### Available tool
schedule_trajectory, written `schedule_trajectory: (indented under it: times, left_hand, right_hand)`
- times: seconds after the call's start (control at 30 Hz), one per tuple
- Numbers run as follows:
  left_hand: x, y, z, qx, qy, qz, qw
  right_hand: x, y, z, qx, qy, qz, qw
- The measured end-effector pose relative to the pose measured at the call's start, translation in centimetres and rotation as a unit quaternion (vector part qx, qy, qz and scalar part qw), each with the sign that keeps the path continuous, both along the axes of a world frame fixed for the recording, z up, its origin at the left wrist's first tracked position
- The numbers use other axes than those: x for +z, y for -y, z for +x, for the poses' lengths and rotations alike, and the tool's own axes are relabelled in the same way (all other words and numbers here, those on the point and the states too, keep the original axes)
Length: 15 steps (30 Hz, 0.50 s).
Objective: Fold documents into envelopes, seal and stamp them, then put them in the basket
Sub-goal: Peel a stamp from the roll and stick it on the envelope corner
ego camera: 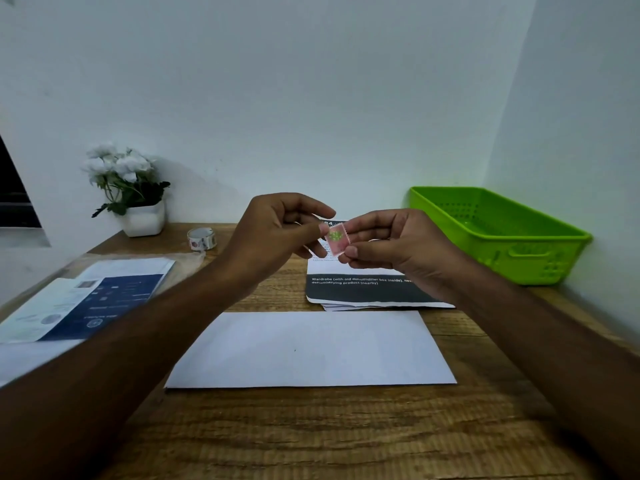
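- the stamp (337, 239), small and pink with a green mark and toothed edges, is held up in the air above the desk, between both hands and over the far papers.
- the right hand (398, 244) pinches the stamp's right and lower edge between thumb and fingertips, closed on it.
- the left hand (277, 230) meets it from the other side, thumb and forefinger narrowed onto the stamp's left edge; the other fingers curl loosely.
- the white envelope (311, 348) lies flat on the wooden desk (311, 438) just below the hands, plain side up, untouched.
- beyond it sits a stack of printed documents (367, 289) with a dark band of white text.
- the green basket (498, 237) stands at the right, against the wall.
- a roll of tape (202, 239) lies at the far left of the desk, near a white pot of white flowers (133, 192).
- blue and white sheets in a clear sleeve (90, 292) lie at the left.
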<state>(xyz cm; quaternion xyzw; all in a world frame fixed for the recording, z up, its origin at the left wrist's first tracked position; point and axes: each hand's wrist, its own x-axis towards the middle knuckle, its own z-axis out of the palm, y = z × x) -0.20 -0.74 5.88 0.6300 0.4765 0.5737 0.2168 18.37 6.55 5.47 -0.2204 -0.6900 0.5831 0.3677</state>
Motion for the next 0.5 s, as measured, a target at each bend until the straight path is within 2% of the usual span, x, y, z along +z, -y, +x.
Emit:
schedule_trajectory:
  times: [0.5]
  left_hand:
    - [-0.32,-0.26,0.04,-0.014,0.041,0.019,0.999]
  right_hand:
    - [0.19,0.0,-0.09,-0.016,0.005,-0.017,1.0]
